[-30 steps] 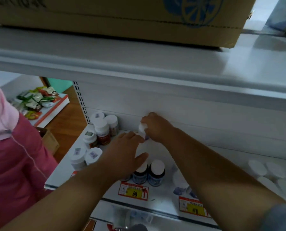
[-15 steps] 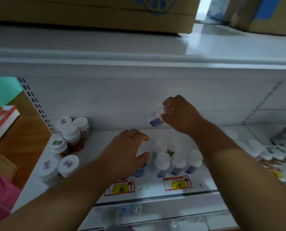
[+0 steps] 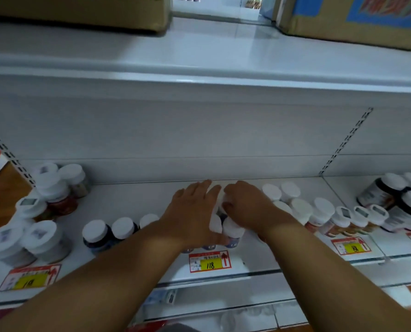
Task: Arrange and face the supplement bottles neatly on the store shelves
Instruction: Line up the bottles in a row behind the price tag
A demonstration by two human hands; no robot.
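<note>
Coming down from up by the back wall, the right hand (image 3: 245, 207) now curls on the white-cap bottles (image 3: 226, 226) mid shelf (image 3: 152, 200) w/ the flat left hand (image 3: 195, 212) beside, so that bunch looks nearly lined up above the 118 tag (image 3: 209, 262).

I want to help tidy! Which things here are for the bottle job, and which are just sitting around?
For the job:
- white-capped bottles between both hands
- left hand
- right hand
- dark bottles
- shelf

Just sitting around:
- cardboard boxes on top
- price tag
</note>
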